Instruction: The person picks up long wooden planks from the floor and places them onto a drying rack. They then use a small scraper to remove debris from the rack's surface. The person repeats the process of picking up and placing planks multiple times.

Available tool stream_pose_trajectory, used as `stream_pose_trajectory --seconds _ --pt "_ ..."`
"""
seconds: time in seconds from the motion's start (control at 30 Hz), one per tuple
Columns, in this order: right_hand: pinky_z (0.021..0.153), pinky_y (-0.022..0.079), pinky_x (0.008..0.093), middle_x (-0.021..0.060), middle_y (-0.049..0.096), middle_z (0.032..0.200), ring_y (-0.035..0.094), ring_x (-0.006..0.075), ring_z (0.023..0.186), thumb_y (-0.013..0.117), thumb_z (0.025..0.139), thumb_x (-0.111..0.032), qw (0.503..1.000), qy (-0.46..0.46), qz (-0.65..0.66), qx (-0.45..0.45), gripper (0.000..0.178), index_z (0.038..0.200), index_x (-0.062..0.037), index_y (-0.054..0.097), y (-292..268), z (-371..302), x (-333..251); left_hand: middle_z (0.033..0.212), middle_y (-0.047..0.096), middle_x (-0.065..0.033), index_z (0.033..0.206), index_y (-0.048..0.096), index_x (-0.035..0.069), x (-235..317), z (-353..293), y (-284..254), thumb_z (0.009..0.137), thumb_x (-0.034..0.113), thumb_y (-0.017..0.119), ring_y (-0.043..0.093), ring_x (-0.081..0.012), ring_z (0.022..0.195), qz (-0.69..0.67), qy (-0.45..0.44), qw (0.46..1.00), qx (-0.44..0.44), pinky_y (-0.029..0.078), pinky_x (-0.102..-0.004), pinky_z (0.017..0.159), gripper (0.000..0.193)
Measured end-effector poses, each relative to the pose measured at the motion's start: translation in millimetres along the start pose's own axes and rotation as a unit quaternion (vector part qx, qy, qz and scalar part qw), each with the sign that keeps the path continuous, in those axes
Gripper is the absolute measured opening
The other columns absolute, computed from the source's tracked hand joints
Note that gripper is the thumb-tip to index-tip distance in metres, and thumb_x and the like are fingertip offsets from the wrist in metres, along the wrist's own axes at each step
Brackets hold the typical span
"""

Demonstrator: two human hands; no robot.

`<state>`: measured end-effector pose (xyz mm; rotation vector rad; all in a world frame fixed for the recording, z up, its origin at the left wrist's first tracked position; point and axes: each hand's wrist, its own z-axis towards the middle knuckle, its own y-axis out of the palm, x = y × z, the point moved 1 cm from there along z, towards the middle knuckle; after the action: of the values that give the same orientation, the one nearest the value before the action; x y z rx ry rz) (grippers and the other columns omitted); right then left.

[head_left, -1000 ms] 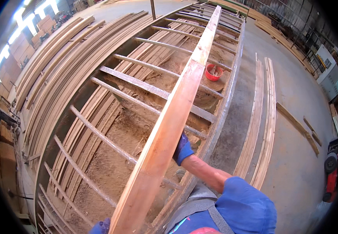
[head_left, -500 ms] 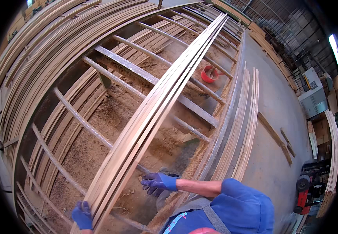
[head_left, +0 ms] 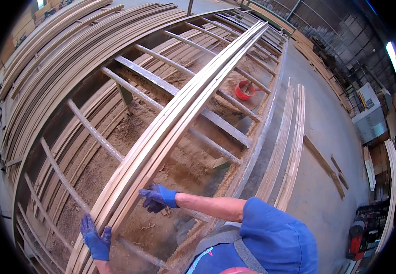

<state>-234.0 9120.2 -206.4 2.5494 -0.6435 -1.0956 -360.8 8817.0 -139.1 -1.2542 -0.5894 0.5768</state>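
Note:
Long, narrow wooden boards [head_left: 170, 114] lie side by side across the metal rollers, with a dark gap between a left and a right group. My left hand [head_left: 96, 238], in a blue glove, rests on their near end. Its fingers are stretched out and the thumb stands apart. My right hand [head_left: 159, 198], gloved in blue too, is at the right side of the boards, fingers apart and pointing at the edge. Whether those fingertips touch the wood I cannot tell.
A roller frame [head_left: 248, 182] dusted with sawdust surrounds the boards. Beneath it stands a red bucket [head_left: 245, 90]. Stacked boards [head_left: 56, 86] fill the left side; more boards [head_left: 291, 150] lie on the floor at right. A red and black machine [head_left: 357, 233] stands farther right.
My left hand has shifted from the boards' left edge onto their top, fingers spreading. The right hand has come left and up to the boards. The gap between the board groups looks wider.

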Motion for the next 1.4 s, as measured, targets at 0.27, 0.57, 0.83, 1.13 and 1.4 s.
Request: stream_pose_trajectory --seconds 0.27,0.57,0.83,1.13,1.4 --pt "0.069 0.059 0.038 0.0182 0.066 0.11 0.07 0.0257 0.082 0.06 0.089 -0.059 1.0 0.002 0.009 0.01 0.07 0.137 -0.01 0.045 -10.5 -10.7 18.2 0.12 0.06 -0.0245 0.115 0.063 -0.004 13.7 -29.7 25.3 0.081 0.018 0.071 0.055 -0.0419 0.113 -0.007 -0.046 0.998 0.05 0.044 -0.0493 0.098 0.041" --pt "0.07 0.059 0.0357 0.015 0.07 0.104 0.07 0.0224 0.081 0.062 0.093 -0.045 0.999 0.025 0.043 0.009 0.047 0.119 -0.0071 0.055 -15.5 -16.0 19.5 0.09 0.062 -0.0129 0.103 0.067 0.01 12.4 -6.1 13.0 0.073 0.023 0.075 0.06 -0.032 0.084 0.007 -0.008 1.0 -0.008 0.045 -0.045 0.074 0.034" --pt "0.07 0.058 0.0383 0.0162 0.068 0.103 0.068 0.0269 0.081 0.055 0.098 -0.038 0.998 0.035 0.051 0.024 0.037 0.116 -0.0061 0.055 -0.3 -14.6 20.1 0.071 0.059 -0.0088 0.072 0.06 0.011 -13.4 -32.6 -33.1 0.074 0.025 0.068 0.06 -0.0282 0.068 0.141 0.013 0.987 -0.077 0.044 -0.0422 0.065 0.016" --pt "0.061 0.054 0.0395 0.0102 0.07 0.091 0.065 0.0284 0.072 0.058 0.093 -0.053 0.998 0.052 0.014 0.016 0.046 0.111 -0.011 0.059 -19.6 13.8 29.2 0.098 0.066 -0.0136 0.101 0.065 0.006 -21.3 -80.9 -54.3 0.086 0.034 0.06 0.064 -0.0265 0.089 0.065 -0.176 0.961 -0.204 0.048 -0.0449 0.085 0.033" --pt "0.056 0.052 0.0349 0.0098 0.069 0.084 0.065 0.0235 0.066 0.059 0.095 -0.04 0.967 -0.071 -0.237 -0.058 0.036 0.11 -0.0076 0.062 -44.2 28.6 23.8 0.136 0.052 -0.0199 0.134 0.053 0.002 22.2 -143.9 -24.7 0.09 0.052 0.059 0.054 -0.0333 0.122 0.005 -0.303 0.944 0.129 0.042 -0.0468 0.104 0.067"
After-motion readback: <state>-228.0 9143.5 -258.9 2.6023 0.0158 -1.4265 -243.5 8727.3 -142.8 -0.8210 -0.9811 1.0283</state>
